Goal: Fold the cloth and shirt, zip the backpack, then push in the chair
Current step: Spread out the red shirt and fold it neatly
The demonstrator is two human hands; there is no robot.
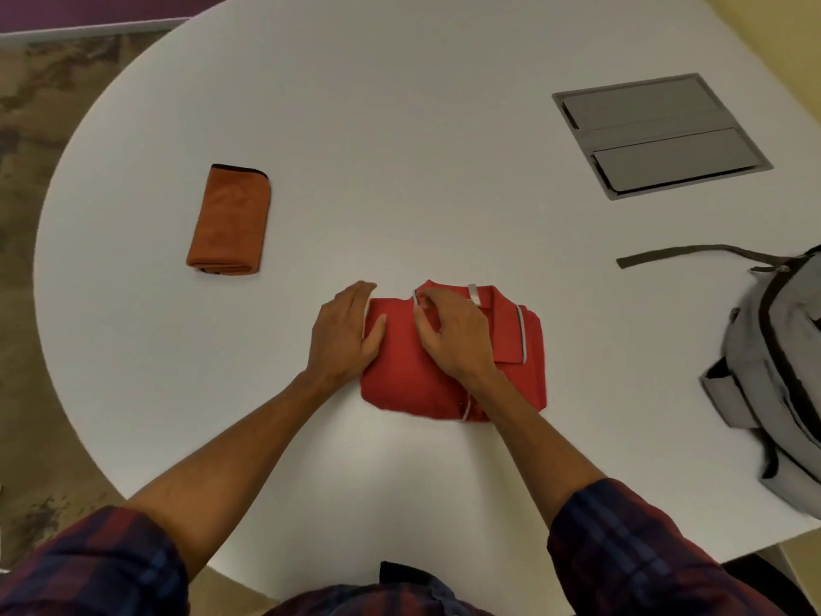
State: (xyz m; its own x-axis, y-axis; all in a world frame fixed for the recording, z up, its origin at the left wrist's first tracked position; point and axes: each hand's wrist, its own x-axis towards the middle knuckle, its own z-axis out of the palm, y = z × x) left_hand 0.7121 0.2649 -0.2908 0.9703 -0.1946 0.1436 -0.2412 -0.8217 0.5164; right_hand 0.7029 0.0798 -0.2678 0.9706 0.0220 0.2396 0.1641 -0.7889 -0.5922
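Observation:
A red polo shirt (511,349) lies folded into a compact rectangle near the front middle of the white round table (400,126). My left hand (344,335) rests flat against the shirt's left edge, thumb on the fabric. On top of the shirt sits my right hand (453,335), its fingertips pinching the collar edge at the far side. An orange cloth (230,220) lies folded at the left of the table, apart from both hands. A grey backpack (773,371) with a dark strap (684,253) lies at the right edge.
A grey recessed cable hatch (662,135) is set into the table at the back right. Patterned carpet (26,171) shows to the left. Something dark (764,575) shows below the table edge at the lower right. My plaid sleeves fill the bottom of the view.

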